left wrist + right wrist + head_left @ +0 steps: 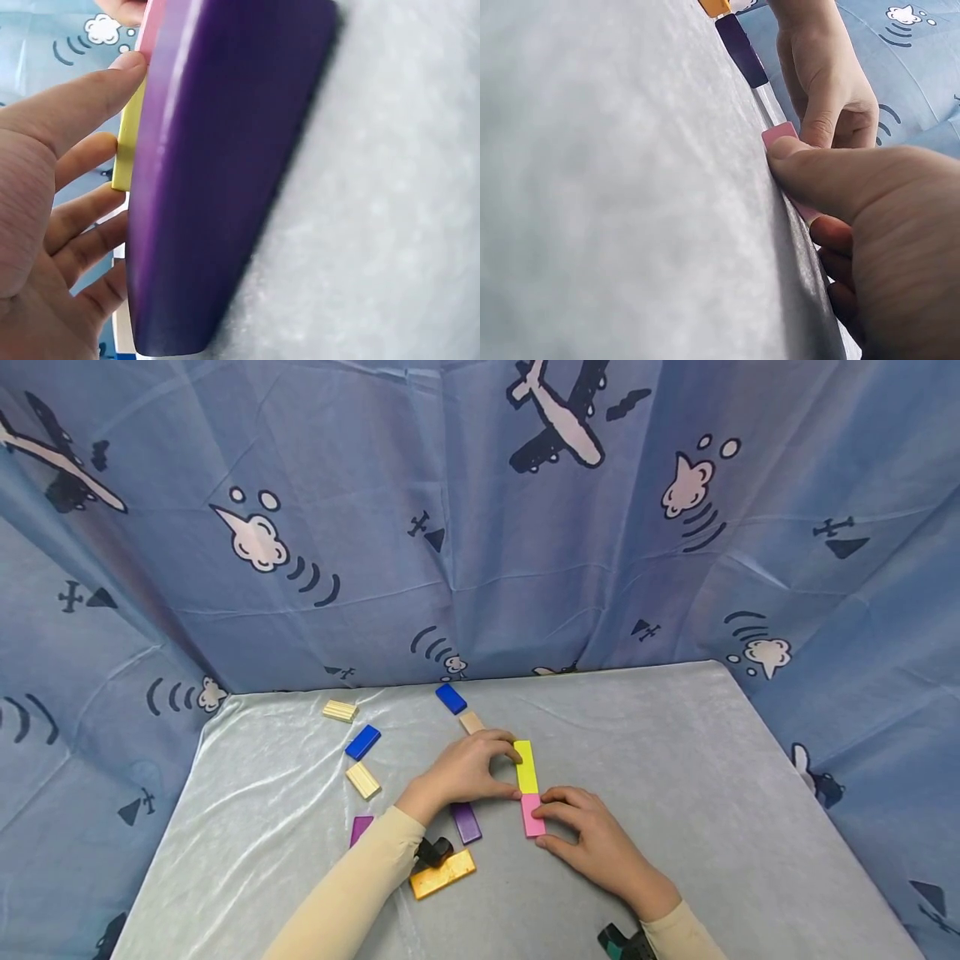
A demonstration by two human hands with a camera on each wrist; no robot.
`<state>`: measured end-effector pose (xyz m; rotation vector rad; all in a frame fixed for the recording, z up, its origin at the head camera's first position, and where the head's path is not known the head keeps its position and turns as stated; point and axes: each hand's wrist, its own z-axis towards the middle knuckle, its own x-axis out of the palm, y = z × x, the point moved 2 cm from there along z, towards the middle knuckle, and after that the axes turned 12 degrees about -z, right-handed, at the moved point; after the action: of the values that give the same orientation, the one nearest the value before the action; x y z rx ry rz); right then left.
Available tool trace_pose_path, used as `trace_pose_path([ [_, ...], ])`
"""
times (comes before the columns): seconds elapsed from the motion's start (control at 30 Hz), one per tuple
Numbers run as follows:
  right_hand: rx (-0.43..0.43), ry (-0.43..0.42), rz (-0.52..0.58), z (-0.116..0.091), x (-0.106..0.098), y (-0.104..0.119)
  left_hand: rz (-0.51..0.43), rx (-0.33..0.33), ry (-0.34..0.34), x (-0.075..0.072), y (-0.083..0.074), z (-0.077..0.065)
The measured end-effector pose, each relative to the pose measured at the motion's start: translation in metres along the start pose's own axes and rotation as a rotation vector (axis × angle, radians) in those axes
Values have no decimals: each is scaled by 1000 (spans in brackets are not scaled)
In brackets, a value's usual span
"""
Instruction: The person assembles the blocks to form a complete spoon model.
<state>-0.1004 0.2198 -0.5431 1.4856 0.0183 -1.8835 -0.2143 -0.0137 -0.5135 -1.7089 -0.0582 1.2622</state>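
Note:
A yellow block (527,767) and a pink block (532,817) lie end to end in a line on the cloth-covered table, touching each other. My left hand (468,770) holds the yellow block from the left, thumb near the joint and fingertips toward its far end. From the right, my right hand (596,843) grips the pink block, its thumb at the near end and its fingers along the side. A purple block (467,823) lies just left of the pair; it looms large in the left wrist view, in front of the left hand.
Left of the hands lie an orange block (442,874), a magenta-purple block (361,828), blue blocks (363,742) and plain wooden blocks (363,781). Another wooden piece (471,722) sits behind the left hand. A blue patterned curtain (450,527) hangs along the table's back and sides.

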Motion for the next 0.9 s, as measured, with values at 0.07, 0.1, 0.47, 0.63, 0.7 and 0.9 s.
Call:
trace_pose_path([
  [0.07, -1, -4, 3, 0, 0, 0, 7, 2, 6, 0, 0, 1],
  [0.1, 0, -6, 3, 0, 0, 1, 12, 3, 9, 0, -1, 1],
  [0.47, -28, -16, -12, 0, 1, 2, 49, 18, 33, 1, 0, -1],
  [0.63, -11, 7, -1, 0, 1, 2, -12, 23, 53, -5, -1, -9],
  [0.7, 7, 22, 4, 0, 1, 2, -44, 27, 51, -8, 1, -14],
  [0.9, 23, 44, 11, 0, 1, 1, -144, 11, -9, -16, 14, -36],
])
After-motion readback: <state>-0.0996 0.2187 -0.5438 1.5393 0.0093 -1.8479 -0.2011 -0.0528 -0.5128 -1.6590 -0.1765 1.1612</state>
